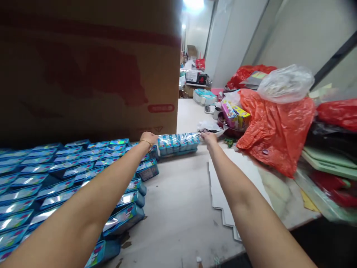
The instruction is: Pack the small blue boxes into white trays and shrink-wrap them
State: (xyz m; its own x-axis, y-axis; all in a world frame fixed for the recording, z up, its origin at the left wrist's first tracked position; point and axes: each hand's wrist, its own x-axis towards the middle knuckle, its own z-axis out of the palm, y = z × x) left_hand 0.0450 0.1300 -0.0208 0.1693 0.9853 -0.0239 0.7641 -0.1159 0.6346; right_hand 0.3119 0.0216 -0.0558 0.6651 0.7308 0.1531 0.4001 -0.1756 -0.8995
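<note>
Both arms reach far forward across the white table. Between my hands lies a row of small blue boxes [178, 145] with a clear plastic bag [184, 137] stretched over the top. My left hand [150, 138], with a bracelet at the wrist, is closed on the plastic at the row's left end. At the right end my right hand [208, 137] pinches the same plastic. Many blue packs [64, 178] stand in tight rows under and beside my left arm. One blue pack [147, 169] sits at the edge of those rows, near my left wrist.
A large cardboard carton [89, 74] walls off the back left. Flat white card sheets [237, 182] lie under my right forearm. On the right are an orange plastic bag [276, 126], a clear bag [287, 83] and yellow boxes [242, 116]. White-blue packs [204, 96] stand farther back.
</note>
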